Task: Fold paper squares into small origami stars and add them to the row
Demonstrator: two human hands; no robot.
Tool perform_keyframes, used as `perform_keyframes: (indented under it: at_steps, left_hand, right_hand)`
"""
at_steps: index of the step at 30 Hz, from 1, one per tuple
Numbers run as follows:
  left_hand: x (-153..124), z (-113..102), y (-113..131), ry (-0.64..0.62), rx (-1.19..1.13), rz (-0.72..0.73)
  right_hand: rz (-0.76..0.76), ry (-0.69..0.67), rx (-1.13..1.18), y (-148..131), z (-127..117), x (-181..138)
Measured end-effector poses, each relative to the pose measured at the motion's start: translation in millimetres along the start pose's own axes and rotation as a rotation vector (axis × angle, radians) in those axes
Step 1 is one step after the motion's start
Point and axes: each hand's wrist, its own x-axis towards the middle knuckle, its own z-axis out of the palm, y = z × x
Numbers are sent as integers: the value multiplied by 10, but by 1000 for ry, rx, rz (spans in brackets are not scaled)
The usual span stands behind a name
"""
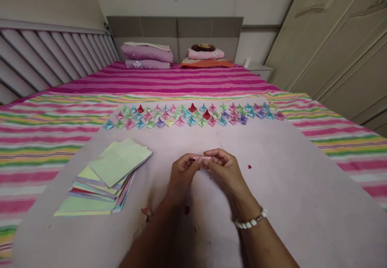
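Observation:
Between the fingertips of both hands is a small folded piece of pink paper (202, 158), held above the pale board (272, 203). My left hand (184, 173) pinches its left end, thumb toward me. My right hand (225, 167) grips the right end with thumb and fingers; a white beaded bracelet circles that wrist. Fingers cover parts of the paper, so its full shape is hidden. Beyond the hands stand rows of small folded paper boats (191, 121) in several colours. To the left lies a fanned stack of coloured paper sheets (121, 161), pale green on top.
Small red scraps (249, 167) and a crumpled reddish bit (147, 212) lie on the board. Under it spreads a striped bedsheet (332, 133). Folded purple bedding (148, 53) and a pink folded stack (205, 54) rest by the headboard. A railing (60, 54) runs along the left.

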Motion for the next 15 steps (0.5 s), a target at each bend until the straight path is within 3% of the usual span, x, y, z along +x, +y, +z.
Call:
perform_keyframes:
  at_steps: [15]
  left_hand:
    - [-22,-5,31,-45,9,62]
  right_hand:
    - [28,-7,180,-35,-12,-10]
